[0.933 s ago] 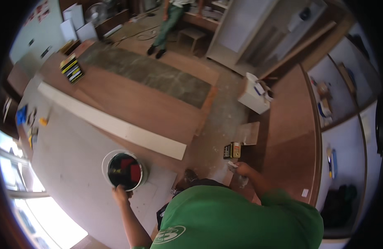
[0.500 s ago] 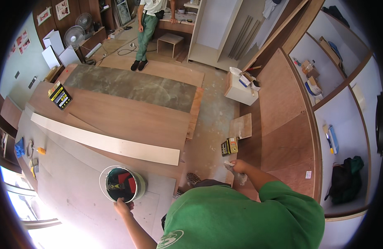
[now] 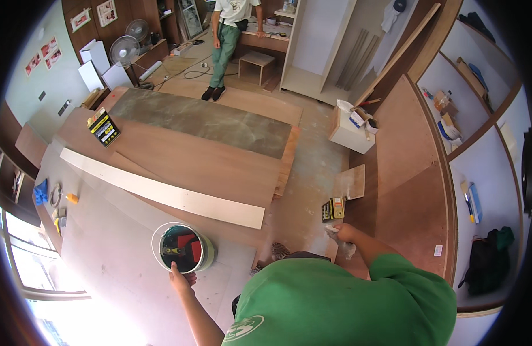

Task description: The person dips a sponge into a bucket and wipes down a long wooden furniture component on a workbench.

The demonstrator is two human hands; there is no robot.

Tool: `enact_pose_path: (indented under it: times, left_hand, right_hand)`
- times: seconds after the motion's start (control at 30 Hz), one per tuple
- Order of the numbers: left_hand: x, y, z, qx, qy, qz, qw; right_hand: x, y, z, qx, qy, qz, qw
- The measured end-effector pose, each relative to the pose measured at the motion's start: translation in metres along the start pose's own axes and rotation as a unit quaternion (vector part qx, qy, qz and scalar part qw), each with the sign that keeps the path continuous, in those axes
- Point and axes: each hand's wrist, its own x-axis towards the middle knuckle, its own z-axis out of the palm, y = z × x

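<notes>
My left hand (image 3: 181,277) is closed on the near rim of a round metal bucket (image 3: 207,257), thumb over the edge. Dark liquid or lining shows inside the bucket, along with a red and black object (image 3: 188,247) whose kind I cannot make out. The bucket is over the grey worktop, and its wire handle hangs to the left. Off to the right, my right hand (image 3: 346,232) is closed on a crumpled whitish rag or piece of plastic (image 3: 348,249). Just beyond that hand stands a yellow-and-black tin (image 3: 333,209).
A long pale strip (image 3: 162,188) lies across the brown board (image 3: 202,155). Another yellow-and-black tin (image 3: 104,128) stands on the board's far left. A person in green trousers (image 3: 226,49) leans at the back bench. Open shelves (image 3: 470,150) line the right side.
The view has swung slightly left, so the whole scene sits further right. Both hands keep their holds on the bucket and the crumpled whitish piece.
</notes>
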Motion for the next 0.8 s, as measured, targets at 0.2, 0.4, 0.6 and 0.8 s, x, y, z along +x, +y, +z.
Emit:
enact_pose_path:
  times: [0.2,0.4,0.6,0.8]
  left_hand:
    - [-0.002,-0.003,-0.008,-0.035,-0.004,-0.017,0.999]
    - [-0.005,-0.006,-0.013,-0.043,0.005,-0.017,0.999]
    - [-0.011,-0.009,-0.017,-0.058,0.021,-0.029,0.998]
    - [-0.019,-0.02,-0.028,-0.061,0.035,-0.025,0.997]
  right_hand:
    - [0.0,-0.01,-0.006,-0.04,-0.004,0.0,0.999]
    - [0.01,-0.012,-0.001,0.049,-0.021,-0.011,0.999]
    - [-0.002,-0.029,-0.014,0.053,-0.035,0.004,0.998]
    - [0.009,-0.015,-0.005,0.074,-0.038,-0.012,0.996]
